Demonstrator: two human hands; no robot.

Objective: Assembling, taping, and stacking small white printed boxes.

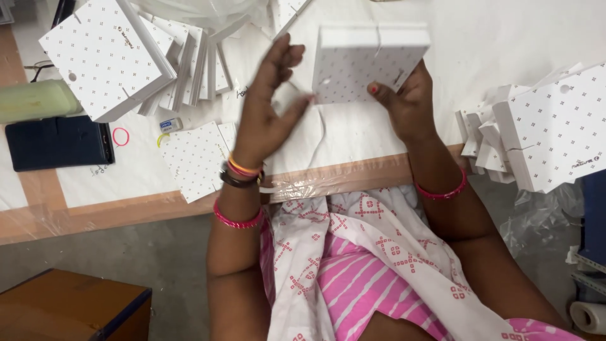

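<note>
My right hand grips a thick stack of white dotted cards from its lower right corner, holding it above the white-covered table. My left hand is raised just left of the stack, fingers spread and blurred, thumb tip close to the stack's lower left corner and holding nothing. Bangles sit on both wrists. A single dotted card lies flat on the table below my left wrist.
A fanned pile of the same cards lies at the upper left, another pile at the right edge. A dark blue case, a pale green object, a pink band and a brown box sit left.
</note>
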